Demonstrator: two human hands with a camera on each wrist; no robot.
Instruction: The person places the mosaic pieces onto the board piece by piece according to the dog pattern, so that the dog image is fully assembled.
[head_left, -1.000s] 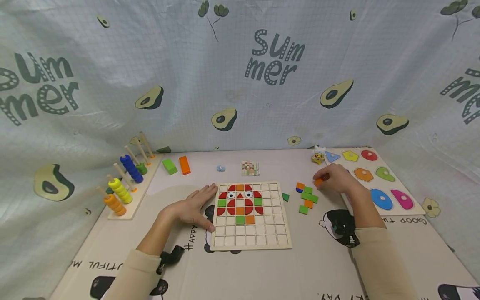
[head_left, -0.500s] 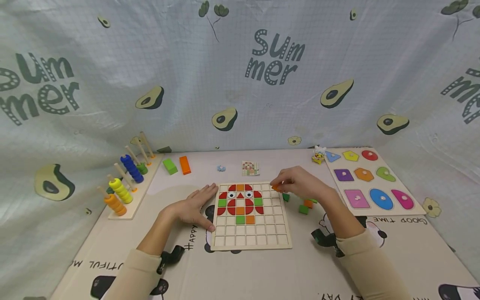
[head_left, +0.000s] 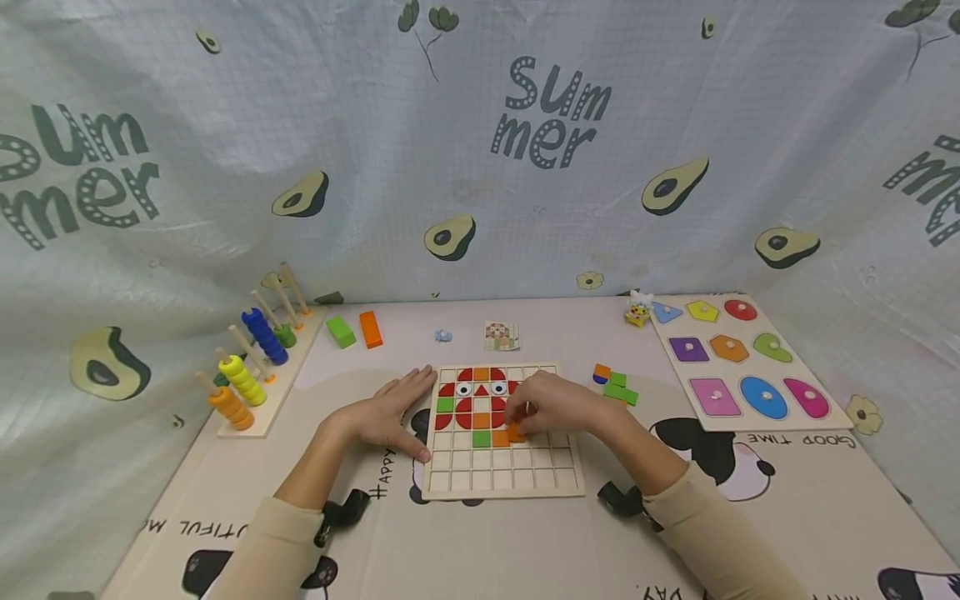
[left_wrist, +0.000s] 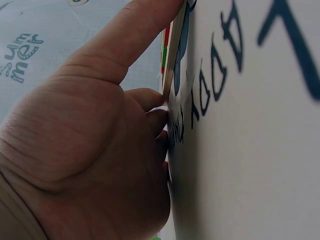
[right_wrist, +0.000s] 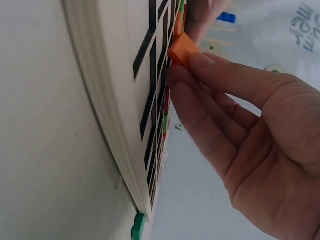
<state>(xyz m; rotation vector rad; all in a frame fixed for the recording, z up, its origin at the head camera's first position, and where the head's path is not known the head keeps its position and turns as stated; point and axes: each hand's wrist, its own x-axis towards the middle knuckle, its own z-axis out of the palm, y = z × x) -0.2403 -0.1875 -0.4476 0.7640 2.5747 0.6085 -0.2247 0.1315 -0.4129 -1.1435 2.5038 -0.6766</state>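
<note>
A wooden grid board (head_left: 502, 493) lies on the table, with red, orange and green tiles forming a face with two eyes. Between thumb and fingers my right hand (head_left: 558, 404) pinches an orange square tile (right_wrist: 184, 48), tilted at the board's surface. In the head view that tile overlaps the cell just right of a seated orange tile (head_left: 499, 438), which has a green tile (head_left: 481, 439) on its left. My left hand (head_left: 386, 417) rests with fingers spread along the board's left edge, thumb and fingertips at the frame.
Loose tiles (head_left: 619, 390) lie right of the board. Beyond them is a shape puzzle board (head_left: 716, 397). A small picture card (head_left: 501, 336) and a blue figure (head_left: 443, 336) lie behind the grid. Green (head_left: 341, 332) and orange blocks (head_left: 371, 329) and a ring-stacking rack (head_left: 258, 423) stand left.
My right hand has carried the orange tile leftward from the loose pile, over the board's upper right corner, to the row below the face. My left hand stays put.
</note>
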